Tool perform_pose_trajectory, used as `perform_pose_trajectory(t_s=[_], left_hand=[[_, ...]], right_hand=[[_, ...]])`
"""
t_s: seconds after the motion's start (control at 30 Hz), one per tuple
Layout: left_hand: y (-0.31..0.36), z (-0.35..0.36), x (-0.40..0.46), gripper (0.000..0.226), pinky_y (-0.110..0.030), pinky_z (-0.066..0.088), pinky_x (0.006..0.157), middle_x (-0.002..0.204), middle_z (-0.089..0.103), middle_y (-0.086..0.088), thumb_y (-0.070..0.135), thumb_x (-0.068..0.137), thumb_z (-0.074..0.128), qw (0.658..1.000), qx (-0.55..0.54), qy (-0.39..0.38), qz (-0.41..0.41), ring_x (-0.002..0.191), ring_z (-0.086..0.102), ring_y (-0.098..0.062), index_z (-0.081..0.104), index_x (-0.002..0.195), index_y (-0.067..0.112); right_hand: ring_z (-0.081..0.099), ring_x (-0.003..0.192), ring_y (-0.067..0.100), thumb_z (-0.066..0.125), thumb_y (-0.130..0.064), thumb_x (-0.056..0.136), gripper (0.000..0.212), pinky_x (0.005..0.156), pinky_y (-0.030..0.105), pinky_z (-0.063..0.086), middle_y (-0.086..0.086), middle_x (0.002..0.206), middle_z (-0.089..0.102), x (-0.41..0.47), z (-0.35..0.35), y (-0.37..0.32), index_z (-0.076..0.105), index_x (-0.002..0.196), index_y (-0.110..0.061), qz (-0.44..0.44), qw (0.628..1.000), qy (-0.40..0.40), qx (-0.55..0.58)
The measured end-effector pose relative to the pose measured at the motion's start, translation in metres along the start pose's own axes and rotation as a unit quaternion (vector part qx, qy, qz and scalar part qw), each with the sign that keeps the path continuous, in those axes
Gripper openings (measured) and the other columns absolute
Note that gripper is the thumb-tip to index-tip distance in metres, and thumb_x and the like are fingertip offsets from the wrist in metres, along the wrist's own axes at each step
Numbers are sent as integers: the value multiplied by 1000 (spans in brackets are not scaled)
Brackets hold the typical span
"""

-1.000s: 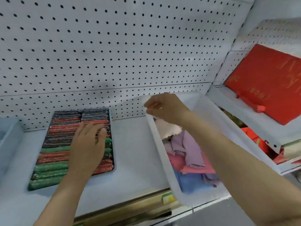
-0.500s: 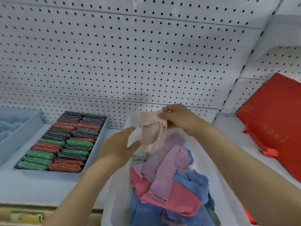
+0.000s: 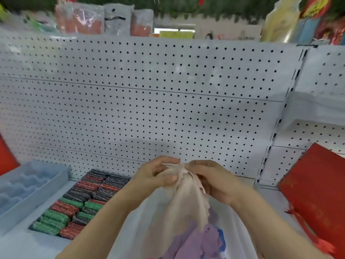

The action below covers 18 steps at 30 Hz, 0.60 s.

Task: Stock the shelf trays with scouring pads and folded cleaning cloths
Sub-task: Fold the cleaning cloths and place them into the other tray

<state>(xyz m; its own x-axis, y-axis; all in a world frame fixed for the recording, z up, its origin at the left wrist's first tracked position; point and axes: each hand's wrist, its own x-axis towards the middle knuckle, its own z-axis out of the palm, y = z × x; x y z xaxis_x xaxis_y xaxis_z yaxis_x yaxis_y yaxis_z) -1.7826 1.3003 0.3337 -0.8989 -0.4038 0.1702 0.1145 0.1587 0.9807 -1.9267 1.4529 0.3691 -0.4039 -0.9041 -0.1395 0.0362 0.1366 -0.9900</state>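
Both hands, left [image 3: 158, 176] and right [image 3: 211, 181], pinch the top edge of a pale pink cloth [image 3: 183, 202] hanging above the white cloth bin [image 3: 240, 232]. To fold it neatly, I would spread the corners apart before doubling it, keeping it right of the scouring pad tray [image 3: 80, 204].

Both forearms are bare up to the bottom edge of the view, with no sleeve showing. The left hand [image 3: 158, 174] and the right hand [image 3: 214, 182] wear no gloves, and the wrists carry no watch or band.
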Motion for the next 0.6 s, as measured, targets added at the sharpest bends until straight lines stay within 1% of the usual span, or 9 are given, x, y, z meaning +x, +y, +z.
perform_pose_trajectory(t_s=[0.1,0.2,0.23,0.3,0.37,0.4,0.5,0.53,0.6], left_hand=[[17,-3,13,19,-34,49,77,88,72,-8,38,74,73,997,44,63,16,79,64,-17,74,88,24],[35,-10,23,20,-33,44,68,80,69,-13,42,81,67,992,90,91,11,70,58,-18,73,82,22],[40,-13,26,23,-32,42,66,73,65,-15,41,87,67,990,102,94,10,65,54,-18,71,80,20],[50,-19,30,34,-28,38,63,62,57,-5,35,97,60,988,120,94,8,59,48,-17,65,74,11],[59,-26,34,44,-28,42,66,66,61,-2,40,100,53,987,130,98,-7,62,54,-20,66,79,3],[64,-29,35,44,-29,47,69,72,68,-1,43,100,51,988,117,99,-24,65,62,-22,70,85,6],[77,-41,39,43,-31,56,70,93,77,-7,54,89,58,994,-6,68,-87,78,72,-22,73,101,17],[80,-46,39,53,-33,57,70,98,76,-11,60,78,65,995,-33,43,-89,82,72,-24,72,107,15],[80,-58,41,76,-35,59,67,104,74,-12,58,53,88,995,-66,-6,-77,87,72,-28,71,115,18]], right_hand=[[58,67,12,74,-48,84,39,64,24,46,1,78,67,-5,-6,-9,66,101,-13,9,996,19,-88],[67,88,10,84,-48,63,64,77,25,51,-3,102,72,-12,-6,-17,61,118,-26,4,973,9,-231],[67,86,9,84,-45,62,62,75,25,52,-6,99,70,-12,-6,-18,61,117,-26,0,963,22,-268],[55,64,14,79,-32,73,39,55,29,44,-4,79,59,-11,-9,-23,63,103,-12,-17,955,45,-292],[40,59,22,77,-32,80,30,50,36,26,4,73,49,-8,-17,-31,65,90,-6,-34,968,65,-239],[40,61,24,79,-33,80,26,51,38,25,6,74,52,-8,-23,-37,68,86,-10,-39,980,76,-182],[59,74,27,83,-28,78,27,66,37,47,14,88,66,-7,-34,-58,71,92,-8,-63,992,96,-41],[63,77,26,81,-26,80,26,71,37,52,15,90,69,-7,-35,-64,70,93,-7,-66,992,104,-19],[65,71,23,77,-27,82,19,69,34,54,12,85,70,-6,-34,-74,71,87,-10,-64,991,116,-1]])
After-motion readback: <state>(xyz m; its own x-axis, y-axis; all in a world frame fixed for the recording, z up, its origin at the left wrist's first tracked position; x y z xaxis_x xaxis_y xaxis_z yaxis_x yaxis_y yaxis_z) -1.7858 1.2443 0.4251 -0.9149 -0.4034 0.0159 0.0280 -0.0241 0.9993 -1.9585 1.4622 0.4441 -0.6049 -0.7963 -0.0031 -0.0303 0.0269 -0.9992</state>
